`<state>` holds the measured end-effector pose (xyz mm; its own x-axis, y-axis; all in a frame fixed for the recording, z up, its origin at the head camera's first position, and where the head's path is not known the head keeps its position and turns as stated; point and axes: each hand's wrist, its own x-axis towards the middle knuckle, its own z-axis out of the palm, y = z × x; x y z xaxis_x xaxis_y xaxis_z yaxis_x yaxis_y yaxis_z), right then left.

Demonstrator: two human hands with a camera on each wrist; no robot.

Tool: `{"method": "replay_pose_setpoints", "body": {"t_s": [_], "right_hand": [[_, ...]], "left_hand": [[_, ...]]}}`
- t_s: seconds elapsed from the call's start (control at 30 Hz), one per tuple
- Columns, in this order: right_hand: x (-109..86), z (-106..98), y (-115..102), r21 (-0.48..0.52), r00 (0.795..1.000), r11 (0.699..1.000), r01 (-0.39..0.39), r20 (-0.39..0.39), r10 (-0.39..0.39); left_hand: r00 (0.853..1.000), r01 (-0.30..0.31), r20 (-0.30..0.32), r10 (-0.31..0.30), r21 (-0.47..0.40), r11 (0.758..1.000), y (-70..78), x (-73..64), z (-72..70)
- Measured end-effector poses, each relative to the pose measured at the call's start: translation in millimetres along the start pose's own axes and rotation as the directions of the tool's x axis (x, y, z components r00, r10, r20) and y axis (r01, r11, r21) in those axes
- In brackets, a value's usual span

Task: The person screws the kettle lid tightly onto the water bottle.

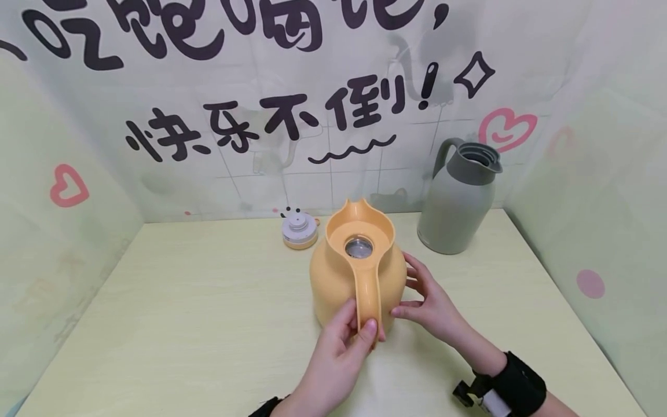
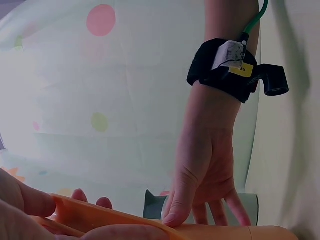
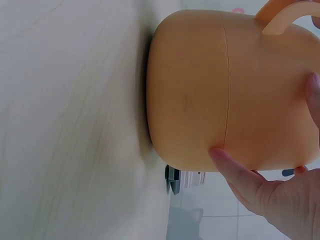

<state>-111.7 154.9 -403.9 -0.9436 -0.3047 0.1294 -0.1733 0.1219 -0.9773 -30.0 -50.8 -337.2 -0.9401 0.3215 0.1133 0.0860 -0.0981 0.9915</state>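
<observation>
An orange thermos jug (image 1: pixel 333 284) stands upright at mid-table, its round mouth uncovered and its spout facing the back wall. My left hand (image 1: pixel 339 350) grips the handle (image 1: pixel 367 292) on the near side, thumb over the lower end. Against the jug's right side rests my right hand (image 1: pixel 435 304), thumb toward me and the other fingers spread farther back. In the right wrist view, the thumb of the right hand (image 3: pixel 280 197) touches the lower body of the jug (image 3: pixel 200 90). The left wrist view has the right hand (image 2: pixel 207 165) with long, barely bent fingers at the jug.
Behind the jug, slightly left, lies a round stopper lid (image 1: pixel 299 230) with a pale lilac top and orange rim. A grey-green thermos jug (image 1: pixel 458 208) stands at the back right, its mouth uncovered. Printed cloth walls (image 1: pixel 172 185) enclose the pale table (image 1: pixel 182 324) at back and sides.
</observation>
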Motion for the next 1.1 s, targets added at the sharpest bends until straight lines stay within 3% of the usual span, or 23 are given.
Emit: {"method": "replay_pose_setpoints", "body": {"t_s": [0.57,0.8,1.1], "right_hand": [[-3.0,0.1,3.9,0.002,0.999,0.999,0.041,0.003,-0.041],[-2.2,0.9,1.7,0.012,0.999,0.999,0.039,0.002,-0.039],[-3.7,1.7,2.2,0.016,0.999,0.999,0.034,-0.002,-0.034]], "left_hand": [[0.999,-0.010,0.033,0.009,0.042,0.999,-0.5,-1.0,-0.3],[0.998,-0.027,0.056,0.021,0.103,0.994,2.4,-1.2,-1.4],[0.996,-0.011,0.089,-0.006,0.193,0.981,3.0,-3.8,-4.2]]}}
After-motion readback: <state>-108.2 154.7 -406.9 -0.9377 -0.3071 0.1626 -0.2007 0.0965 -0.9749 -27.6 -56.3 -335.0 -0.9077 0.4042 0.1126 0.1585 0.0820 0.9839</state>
